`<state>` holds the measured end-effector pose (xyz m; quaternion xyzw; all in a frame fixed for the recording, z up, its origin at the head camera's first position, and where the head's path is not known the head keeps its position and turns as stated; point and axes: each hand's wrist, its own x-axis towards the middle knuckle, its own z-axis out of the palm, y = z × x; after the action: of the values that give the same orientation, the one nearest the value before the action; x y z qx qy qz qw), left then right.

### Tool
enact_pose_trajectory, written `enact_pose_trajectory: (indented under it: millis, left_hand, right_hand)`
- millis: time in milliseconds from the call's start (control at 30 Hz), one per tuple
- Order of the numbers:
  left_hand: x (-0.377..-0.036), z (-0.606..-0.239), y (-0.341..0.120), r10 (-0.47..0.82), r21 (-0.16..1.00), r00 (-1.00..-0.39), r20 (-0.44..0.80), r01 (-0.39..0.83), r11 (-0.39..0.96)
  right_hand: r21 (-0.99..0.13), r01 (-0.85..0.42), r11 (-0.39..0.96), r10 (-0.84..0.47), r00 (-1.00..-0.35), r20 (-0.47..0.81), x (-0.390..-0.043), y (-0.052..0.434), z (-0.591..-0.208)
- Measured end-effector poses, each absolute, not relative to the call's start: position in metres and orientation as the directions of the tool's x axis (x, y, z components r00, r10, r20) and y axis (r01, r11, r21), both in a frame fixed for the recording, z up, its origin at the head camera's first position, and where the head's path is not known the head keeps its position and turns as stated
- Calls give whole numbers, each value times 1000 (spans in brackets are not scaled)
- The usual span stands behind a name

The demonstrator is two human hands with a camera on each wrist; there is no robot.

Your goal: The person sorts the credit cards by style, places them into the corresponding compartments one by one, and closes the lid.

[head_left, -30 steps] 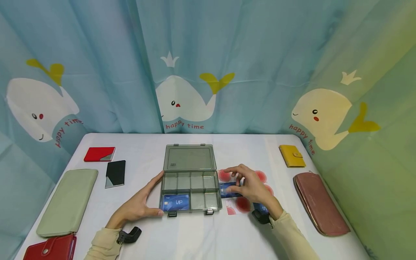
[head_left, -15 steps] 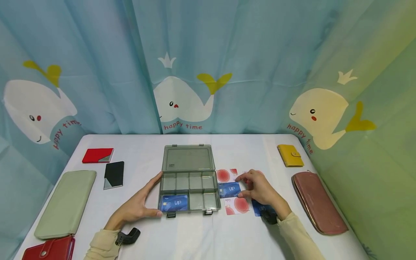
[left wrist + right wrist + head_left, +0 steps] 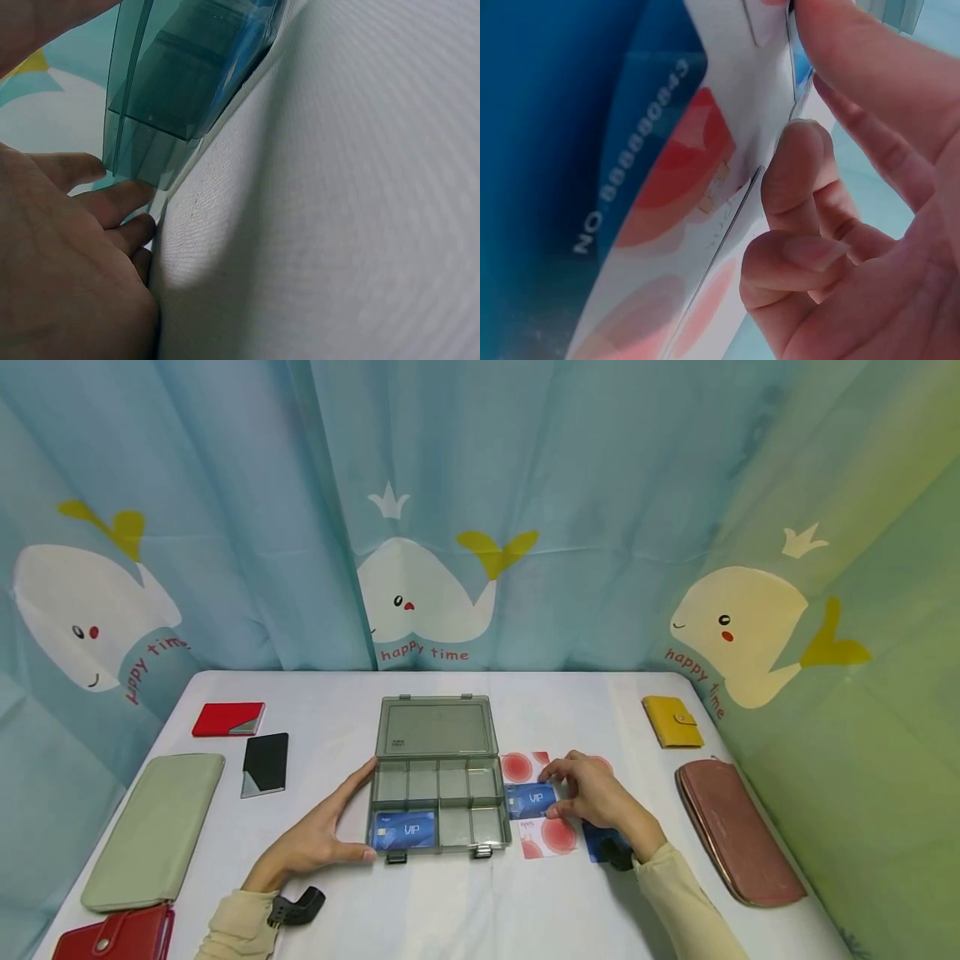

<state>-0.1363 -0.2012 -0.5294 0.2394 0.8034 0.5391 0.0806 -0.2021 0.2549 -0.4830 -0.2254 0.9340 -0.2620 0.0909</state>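
My right hand [image 3: 596,800] pinches the blue card [image 3: 531,798] by its edge, fingers curled. My left hand [image 3: 318,839] lies flat, its grip spread, against the organizer box [image 3: 438,777]

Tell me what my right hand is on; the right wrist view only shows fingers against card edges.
Observer: The right hand pinches a blue VIP card lying just right of the open grey organizer box.
Operator: Anything in the box?
Observer: Another blue VIP card lies in its front-left compartment.
Operator: And my left hand?
Observer: The left hand rests flat against the box's left side.
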Motion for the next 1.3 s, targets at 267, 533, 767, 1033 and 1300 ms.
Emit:
enact_pose_trajectory:
  millis: [267,533,767,1033,1300]
  left_hand:
    - [-137,-532,-202,474,894,-870,135,313,321]
    - [-138,-533,-203,472,892,-871,137,315,324]
    - [-137,-531,-203,468,890,-875,121,304,338]
    - [-137,-530,-202,467,889,-877,118,302,344]
    - [-136,-530,-202,468,887,-877,112,301,350]
  right_hand:
    - [-537,-379,754,-473,-880,-44,-202,253,-484]
    - [-516,-397,759,-496,-866,-63,-206,250,-483]
    - [-536,-393,747,-497,-866,-57,-204,250,-482]
    - [-643,-410,647,-551,-835,-22,-200,258,-484]
    - [-764,-310,566,-436,-899,41,-202,267,-476]
